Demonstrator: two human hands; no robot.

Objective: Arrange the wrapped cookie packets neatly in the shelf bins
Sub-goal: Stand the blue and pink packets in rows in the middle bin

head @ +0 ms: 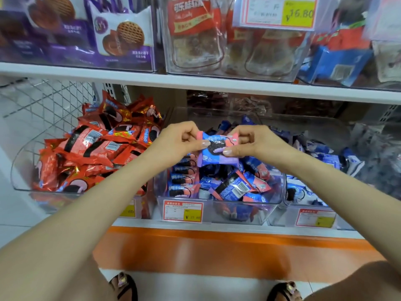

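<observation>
- Blue-and-pink foil-wrapped cookie packet (217, 149): at frame centre, held above clear plastic middle bin (238, 212), not yet in it.
- Left hand (181, 137) pinches packet's left end, thumb on front. Right hand (251, 142) pinches right end likewise.
- Binned blue-and-pink packets (234, 187): tidy stack at bin's left side, loose jumble centre/right.
- Rec.: printed face fwd, lower onto tidy stack, edges aligned w/ neighbours, release once seated.
- Risk (judgement): slick film, packet may slide into jumble.
- Adj. red foil packets (93, 148), clear left bin (19, 161): heaped, unsorted.
</observation>
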